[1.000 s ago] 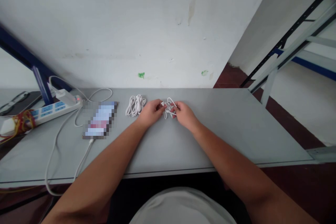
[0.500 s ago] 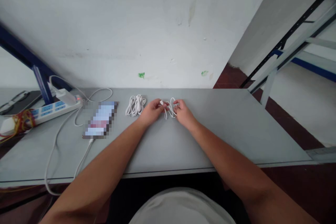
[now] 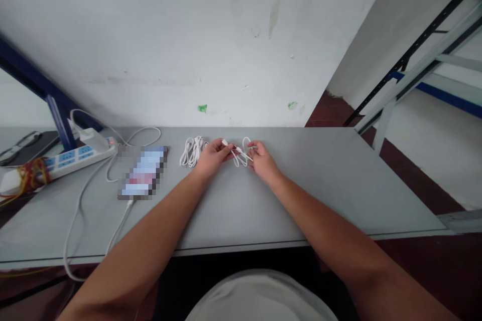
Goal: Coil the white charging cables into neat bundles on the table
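— Anything legible?
— Nothing. No word, no number, no brand.
— The phone (image 3: 143, 173), left of the left fingers (image 3: 222, 146)?
— Screen pixelated, far too blocky for reading.
— The power strip (image 3: 75, 159), farther left of those fingers?
— Blue sockets and a small red light. No marking legible at this size.
— The white coil (image 3: 193, 152), just beside the left fingers?
— Plain white, any print too small.
— The cable (image 3: 241, 156) between the left and right fingers (image 3: 256, 148)?
— Same. Too thin and too small for any lettering.
— The green smear (image 3: 202, 108) on the wall (image 3: 150, 35), above the fingers?
— Only a paint-like mark, no letters.
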### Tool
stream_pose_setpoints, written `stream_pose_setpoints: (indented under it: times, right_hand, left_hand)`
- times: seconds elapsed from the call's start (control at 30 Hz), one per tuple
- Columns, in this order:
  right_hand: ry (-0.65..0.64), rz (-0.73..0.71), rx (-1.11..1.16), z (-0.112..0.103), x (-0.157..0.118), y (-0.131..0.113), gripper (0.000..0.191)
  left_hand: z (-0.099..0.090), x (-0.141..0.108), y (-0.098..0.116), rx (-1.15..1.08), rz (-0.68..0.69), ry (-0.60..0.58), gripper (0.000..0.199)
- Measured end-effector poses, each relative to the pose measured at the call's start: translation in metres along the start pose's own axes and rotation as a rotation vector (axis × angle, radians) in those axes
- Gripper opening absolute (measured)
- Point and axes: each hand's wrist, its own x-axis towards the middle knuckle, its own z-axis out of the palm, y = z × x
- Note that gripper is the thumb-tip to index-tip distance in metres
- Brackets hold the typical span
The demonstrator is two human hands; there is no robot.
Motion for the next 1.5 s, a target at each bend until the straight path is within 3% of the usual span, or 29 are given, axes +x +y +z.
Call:
stream_pose_setpoints:
  times: [0.13, 0.23, 0.37, 0.53, 0.63, 0.73, 0.83, 1.0, 1.27, 1.37, 1.5]
  right_hand:
    - [0.046, -0.246, -0.430, -0.002, -0.007, -0.001, 0.022]
    - [-0.013, -0.403, -0.655, -0.002, -0.013, -0.008, 0.027]
    - [-0.048, -0.466, -0.854, -0.005, -0.014, -0.012, 0.025]
    - [0.107, -0.548, -1.056, -0.009, -0.014, -0.017, 0.025]
    - [0.114, -0.509, -1.116, -0.012, -0.015, -0.025, 0.026]
    - [0.063, -0.434, -1.077, -0.015, -0.016, -0.033, 0.031]
    - [0.040, -0.329, -1.013, -0.018, -0.017, -0.037, 0.028]
    - [-0.123, -0.191, -0.944, -0.016, -0.020, -0.034, 0.024]
    - [-0.241, -0.171, -0.980, -0.021, -0.023, -0.045, 0.023]
    - [-0.349, -0.143, -0.995, -0.030, -0.022, -0.055, 0.019]
    - [-0.344, -0.185, -1.045, -0.041, -0.019, -0.058, 0.023]
  left_hand:
    - [0.001, -0.001, 0.001, -0.014, -0.003, -0.005, 0.035]
    - [0.000, -0.001, 0.000, 0.029, 0.022, -0.012, 0.036]
    - [-0.002, 0.001, -0.003, 0.122, 0.050, -0.036, 0.037]
    - [-0.002, 0.000, -0.005, 0.212, 0.088, -0.050, 0.035]
    - [-0.002, -0.002, -0.003, 0.402, 0.119, -0.064, 0.033]
    - [-0.004, -0.004, 0.000, 0.646, 0.144, -0.038, 0.030]
    - [-0.006, -0.006, 0.002, 0.756, 0.123, -0.044, 0.030]
    - [-0.006, -0.006, 0.002, 0.830, 0.105, -0.067, 0.029]
    - [-0.004, -0.005, 0.004, 0.916, 0.414, -0.116, 0.023]
    - [-0.004, -0.006, 0.007, 0.876, 0.463, -0.180, 0.024]
    - [-0.004, -0.008, 0.010, 0.816, 0.507, -0.289, 0.023]
